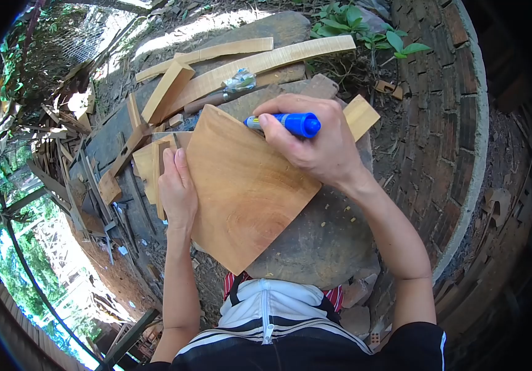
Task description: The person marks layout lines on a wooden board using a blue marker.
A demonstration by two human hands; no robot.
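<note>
A square wooden board (250,191) with curved grain lies cornerwise in front of me, its lowest corner toward my lap. My right hand (318,133) is closed round a blue marker (297,124), blue end up toward me and the other end pointing left at the board's upper right edge. The marker's tip is hidden by the board and fingers. My left hand (178,188) grips the board's left edge, two fingers pointing away from me, beside a small pale wood piece (145,167).
Under the board is a dark stone slab (321,247). Long curved wood strips (266,62), a wood block (168,91) and a tool with a brown handle (207,102) lie beyond. Wood offcuts (110,187) pile up at left. A low brick wall (433,142) curves along the right.
</note>
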